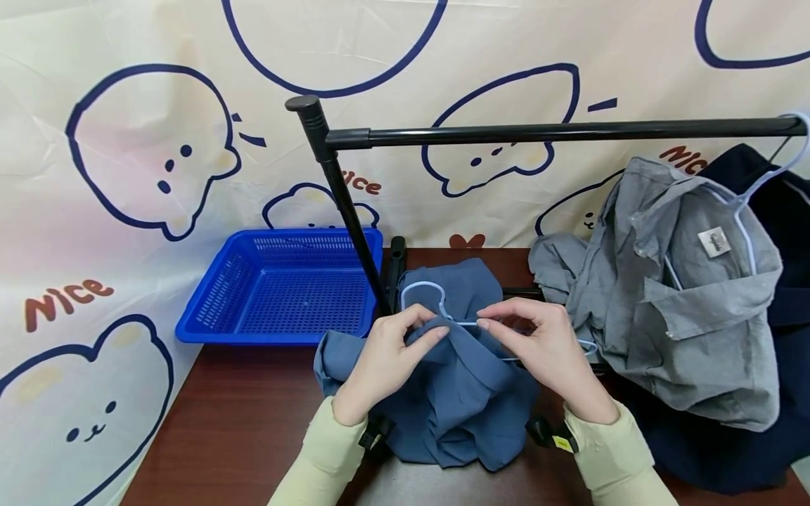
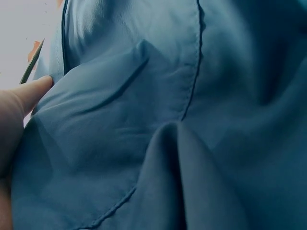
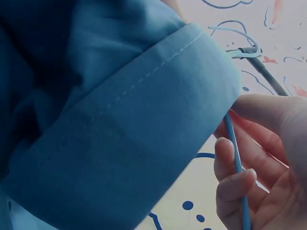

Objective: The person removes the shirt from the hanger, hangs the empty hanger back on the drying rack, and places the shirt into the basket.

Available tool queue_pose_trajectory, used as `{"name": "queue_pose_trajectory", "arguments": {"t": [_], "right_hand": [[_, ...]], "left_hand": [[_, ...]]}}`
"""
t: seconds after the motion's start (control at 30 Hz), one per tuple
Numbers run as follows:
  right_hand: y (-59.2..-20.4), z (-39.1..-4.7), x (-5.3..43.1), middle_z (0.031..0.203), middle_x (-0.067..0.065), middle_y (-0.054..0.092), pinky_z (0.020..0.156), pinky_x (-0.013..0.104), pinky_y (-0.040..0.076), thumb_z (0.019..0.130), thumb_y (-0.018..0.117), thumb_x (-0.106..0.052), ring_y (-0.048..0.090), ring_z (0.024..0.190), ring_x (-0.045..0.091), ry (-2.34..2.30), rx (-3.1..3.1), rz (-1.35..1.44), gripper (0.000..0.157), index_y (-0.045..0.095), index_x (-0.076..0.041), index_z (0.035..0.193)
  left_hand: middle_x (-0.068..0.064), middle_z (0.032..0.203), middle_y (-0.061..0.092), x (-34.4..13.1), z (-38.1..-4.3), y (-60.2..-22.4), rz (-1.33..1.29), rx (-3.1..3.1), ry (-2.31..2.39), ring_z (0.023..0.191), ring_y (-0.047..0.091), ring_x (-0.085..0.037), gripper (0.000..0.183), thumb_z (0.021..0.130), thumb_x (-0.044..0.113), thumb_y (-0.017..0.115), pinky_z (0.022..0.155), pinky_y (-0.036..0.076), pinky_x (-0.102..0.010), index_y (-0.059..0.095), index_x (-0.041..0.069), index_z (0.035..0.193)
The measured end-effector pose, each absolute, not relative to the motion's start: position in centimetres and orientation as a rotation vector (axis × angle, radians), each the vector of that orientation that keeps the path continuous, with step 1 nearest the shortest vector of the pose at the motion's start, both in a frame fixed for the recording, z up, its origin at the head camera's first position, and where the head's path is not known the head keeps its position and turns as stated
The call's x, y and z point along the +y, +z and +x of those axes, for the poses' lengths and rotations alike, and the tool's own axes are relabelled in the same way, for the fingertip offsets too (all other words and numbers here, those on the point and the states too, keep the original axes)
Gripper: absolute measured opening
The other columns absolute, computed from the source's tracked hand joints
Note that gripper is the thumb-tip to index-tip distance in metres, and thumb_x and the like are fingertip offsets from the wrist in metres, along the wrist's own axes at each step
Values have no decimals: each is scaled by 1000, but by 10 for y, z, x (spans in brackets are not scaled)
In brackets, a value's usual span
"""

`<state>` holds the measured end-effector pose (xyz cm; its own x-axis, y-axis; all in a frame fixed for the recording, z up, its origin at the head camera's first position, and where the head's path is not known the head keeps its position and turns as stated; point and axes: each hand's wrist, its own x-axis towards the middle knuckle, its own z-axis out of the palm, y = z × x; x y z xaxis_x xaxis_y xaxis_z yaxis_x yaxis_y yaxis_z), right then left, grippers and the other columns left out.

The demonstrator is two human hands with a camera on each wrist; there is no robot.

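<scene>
A blue shirt (image 1: 455, 400) lies bunched over the tabletop, a folded, stitched band of it filling much of the right wrist view. The hook of a pale blue hanger (image 1: 425, 284) rises at its upper edge. My left hand (image 1: 386, 355) pinches the cloth just below that hook, between thumb and fingers. With my right hand (image 1: 547, 348) I grip the hanger's thin arm to the right of the hook; the right wrist view shows the rod (image 3: 231, 132) between thumb and fingers. Cloth hides the hanger's other parts.
A blue plastic basket (image 1: 218, 284) stands at the back left of the brown table (image 1: 247, 414). A black clothes rack (image 1: 481, 135) spans above the work. At right hang a grey shirt (image 1: 702, 365) on a pale hanger and a dark navy garment (image 1: 791, 365).
</scene>
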<state>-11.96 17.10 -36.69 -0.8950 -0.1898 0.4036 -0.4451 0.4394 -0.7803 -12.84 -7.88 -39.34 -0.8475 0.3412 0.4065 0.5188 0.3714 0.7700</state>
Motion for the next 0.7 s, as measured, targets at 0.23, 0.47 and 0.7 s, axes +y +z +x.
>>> {"name": "queue_pose_trajectory", "arguments": {"t": [0.23,0.47,0.7], "right_hand": [[-365,-119,174,96,-12,72,57,30,51,89,81,-16,60,67,15,1480,-2447,543,16,81,-25,103],[-364,-119,180,97,-9,73,58,29,53,89,81,-15,63,67,15,1484,-2446,539,17,80,-24,103],[-363,-119,189,101,-9,75,68,26,52,90,80,-13,66,82,13,1427,-2433,497,19,80,-21,107]], "left_hand": [[8,69,47,-81,-129,-396,-767,-2473,-1477,55,40,-12,9,99,25,70,50,38,-30,70,18,105],[9,69,47,-85,-130,-398,-773,-2478,-1464,54,39,-11,11,100,28,69,50,37,-29,71,18,104],[10,68,45,-92,-131,-402,-774,-2467,-1417,56,39,-10,9,100,28,69,52,35,-29,72,20,103]]}}
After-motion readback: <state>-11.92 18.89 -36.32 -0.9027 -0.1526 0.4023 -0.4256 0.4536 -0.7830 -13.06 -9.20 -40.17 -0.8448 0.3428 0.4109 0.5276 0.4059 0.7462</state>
